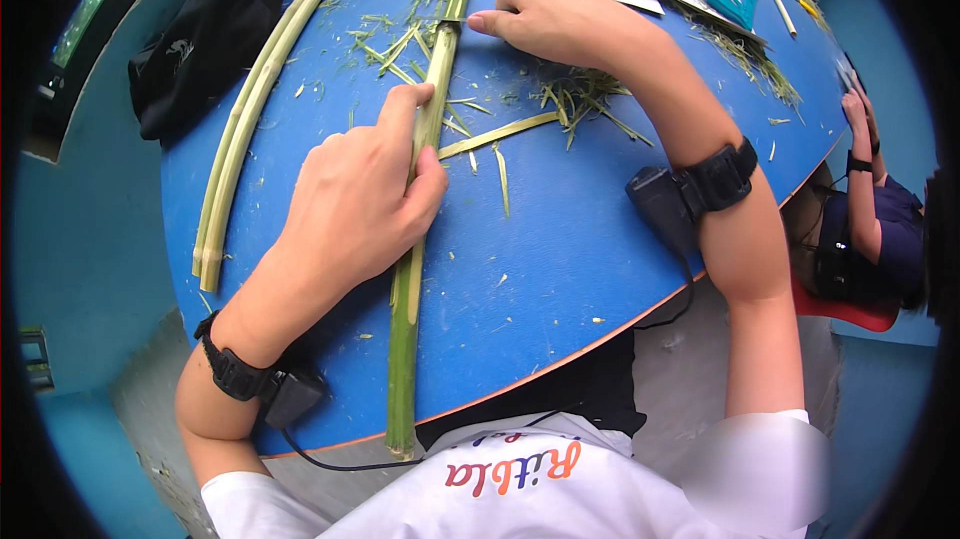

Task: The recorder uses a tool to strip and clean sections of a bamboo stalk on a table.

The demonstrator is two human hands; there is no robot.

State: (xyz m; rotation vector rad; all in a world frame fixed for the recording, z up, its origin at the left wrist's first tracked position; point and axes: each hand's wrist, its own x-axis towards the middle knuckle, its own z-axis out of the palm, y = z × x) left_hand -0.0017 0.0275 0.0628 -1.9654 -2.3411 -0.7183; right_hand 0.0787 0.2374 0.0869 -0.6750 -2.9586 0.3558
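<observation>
Head view: green stalk lies near-to-far across blue table, near end over the table edge. Left hand grips it mid-length, fingers closed round it. Right hand curled, fingertips touching stalk's far tip. No containers visible. Split stalks left, black bag far left, shavings far; bare table right.

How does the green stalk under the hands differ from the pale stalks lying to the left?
The green stalk is darker, single and gripped by the left hand, with the right hand at its far end. The pale stalks are yellower, paired and untouched. Both lie lengthwise on the blue table.
</observation>
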